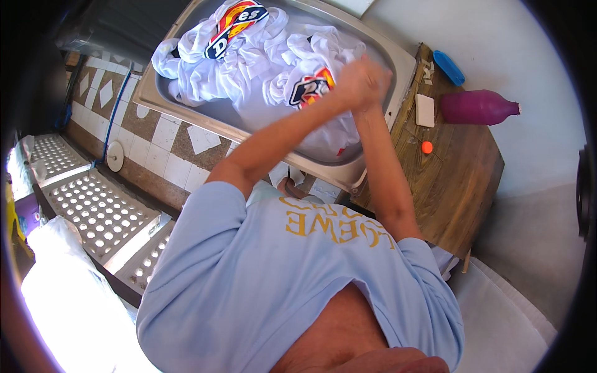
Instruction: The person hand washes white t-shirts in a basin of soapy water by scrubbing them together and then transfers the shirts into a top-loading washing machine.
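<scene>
White garments (261,68) with bright printed patches lie heaped and wet-looking in the metal sink (398,62), and both hands meet over the right part of the pile, near the sink's right rim. The left hand (351,81) and the right hand (372,79) press together in a blur, apparently clenched on a fold of the white cloth between them, though the motion smear makes the exact grip hard to read. Scrubbing of this kind goes best, I judge, with a short bunch of fabric held taut between the two fists, knuckles rubbing against each other low over the basin so water falls back into it and not onto the tiled floor (168,149). Keeping the printed patches out of the rubbed fold would spare them wear. On the wooden surface (460,180) to the right, a white soap bar (425,110) lies near the sink edge, with a purple bottle (476,107) on its side, a blue lid-like piece (449,67) and a small orange cap (426,147) near it, all within easy reach of the right hand.
</scene>
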`<act>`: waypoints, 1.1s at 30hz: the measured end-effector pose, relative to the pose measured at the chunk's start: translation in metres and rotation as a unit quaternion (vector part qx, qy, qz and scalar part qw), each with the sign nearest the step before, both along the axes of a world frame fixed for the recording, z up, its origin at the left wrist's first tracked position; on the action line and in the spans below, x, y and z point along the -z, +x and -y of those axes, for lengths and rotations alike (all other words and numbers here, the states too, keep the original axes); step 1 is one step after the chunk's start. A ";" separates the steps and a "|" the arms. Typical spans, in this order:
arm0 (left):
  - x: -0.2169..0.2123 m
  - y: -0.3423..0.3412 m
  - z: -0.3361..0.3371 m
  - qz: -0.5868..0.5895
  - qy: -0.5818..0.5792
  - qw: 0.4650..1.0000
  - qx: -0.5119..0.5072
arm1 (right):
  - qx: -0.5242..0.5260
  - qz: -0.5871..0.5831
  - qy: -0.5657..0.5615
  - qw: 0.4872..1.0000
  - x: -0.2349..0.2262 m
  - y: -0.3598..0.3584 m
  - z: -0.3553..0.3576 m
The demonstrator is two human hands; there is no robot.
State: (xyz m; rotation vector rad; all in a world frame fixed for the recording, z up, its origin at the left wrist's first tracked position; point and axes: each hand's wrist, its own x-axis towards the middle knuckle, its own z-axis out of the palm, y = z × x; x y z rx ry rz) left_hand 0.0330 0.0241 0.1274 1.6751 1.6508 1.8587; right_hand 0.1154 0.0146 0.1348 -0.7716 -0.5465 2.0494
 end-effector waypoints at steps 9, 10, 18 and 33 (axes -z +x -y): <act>-0.069 -0.077 -0.002 -0.170 -0.235 0.952 0.096 | -0.289 0.268 0.198 0.897 -0.046 0.070 -0.039; -0.078 -0.083 -0.001 -0.223 -0.268 0.930 0.114 | -0.340 0.351 0.294 0.821 -0.056 0.087 -0.049; 0.006 -0.071 -0.011 -0.374 -0.359 0.842 0.147 | -0.250 0.683 0.473 0.496 0.010 0.046 -0.077; 0.068 -0.060 -0.013 -0.277 -0.208 0.937 0.047 | -0.285 0.607 0.457 0.584 0.073 0.027 -0.118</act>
